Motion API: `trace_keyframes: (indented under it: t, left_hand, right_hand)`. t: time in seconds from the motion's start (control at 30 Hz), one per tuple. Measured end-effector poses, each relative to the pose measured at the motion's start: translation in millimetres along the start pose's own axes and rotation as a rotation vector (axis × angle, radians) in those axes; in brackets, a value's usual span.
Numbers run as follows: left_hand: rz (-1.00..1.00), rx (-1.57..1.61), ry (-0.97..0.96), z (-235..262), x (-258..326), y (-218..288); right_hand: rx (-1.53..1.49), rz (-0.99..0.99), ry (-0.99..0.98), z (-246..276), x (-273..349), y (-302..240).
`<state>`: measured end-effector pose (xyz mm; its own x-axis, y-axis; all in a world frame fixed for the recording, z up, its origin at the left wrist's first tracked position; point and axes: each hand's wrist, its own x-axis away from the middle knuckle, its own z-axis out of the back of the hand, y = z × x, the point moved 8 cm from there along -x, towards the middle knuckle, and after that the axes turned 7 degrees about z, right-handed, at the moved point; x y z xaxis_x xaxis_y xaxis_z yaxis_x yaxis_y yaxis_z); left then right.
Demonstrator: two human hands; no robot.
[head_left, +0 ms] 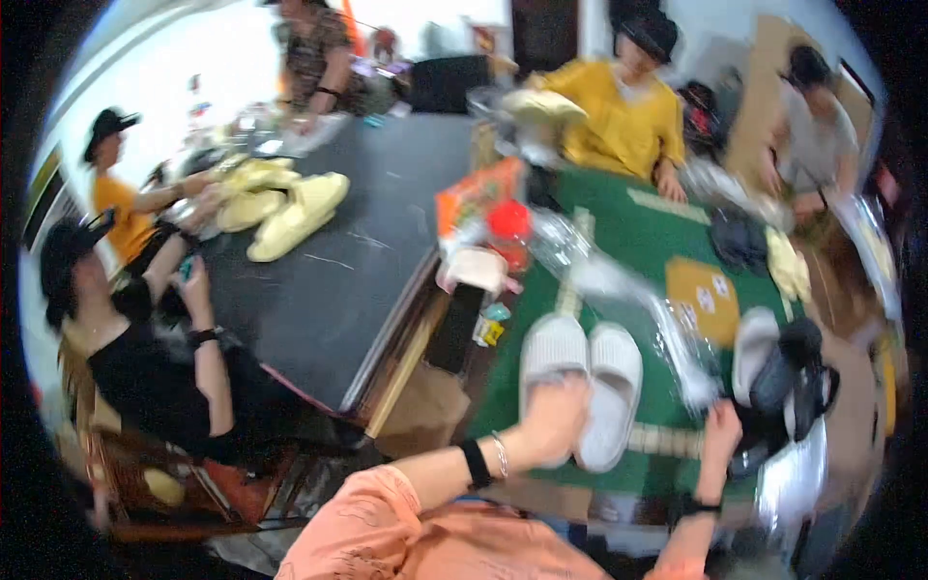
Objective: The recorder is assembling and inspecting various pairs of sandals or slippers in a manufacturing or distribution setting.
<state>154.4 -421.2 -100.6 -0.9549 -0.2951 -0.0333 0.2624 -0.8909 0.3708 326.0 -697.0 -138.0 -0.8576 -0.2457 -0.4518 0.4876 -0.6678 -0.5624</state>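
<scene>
A pair of white ribbed slippers (597,372) lies side by side on the green table (633,232) in front of me. My left hand (553,418) rests on the heel end of the left slipper and grips it. My right hand (720,430) is at the near table edge, pinching the corner of a clear plastic bag (667,333) that stretches across the table. The picture is blurred by motion.
Another white slipper and a black one (778,362) lie at the right. A red-capped jar (509,224) and an orange box stand at the table's left end. Yellow slippers (285,208) lie on the black table to the left. Several people sit around both tables.
</scene>
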Motion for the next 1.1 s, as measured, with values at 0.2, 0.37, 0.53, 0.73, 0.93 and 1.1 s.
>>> trace_keyframes:
  t: [0.2, 0.37, 0.53, 0.73, 0.93, 1.1]
  left_hand:
    - [-0.347, 0.271, -0.029, -11, -19, 76]
    - [-0.351, -0.110, 0.132, -114, -107, 125]
    - [-0.402, -0.285, -0.021, -129, -121, 148]
    - [-0.388, -0.144, 0.241, -148, -129, 138]
    - [-0.365, -0.148, 0.214, -154, -129, 136]
    - [-0.389, -0.105, 0.253, -147, -124, 143]
  right_hand:
    - [-0.005, 0.101, -0.046, -32, -1, -19]
    - [-0.101, 0.136, 0.037, -19, -10, -13]
    - [0.097, 0.063, -0.065, 15, -1, -91]
    - [0.045, 0.031, 0.000, 27, 4, -104]
    - [-0.416, 0.000, 0.178, 43, 10, -94]
    - [-0.966, 0.121, 0.350, 73, 13, -104]
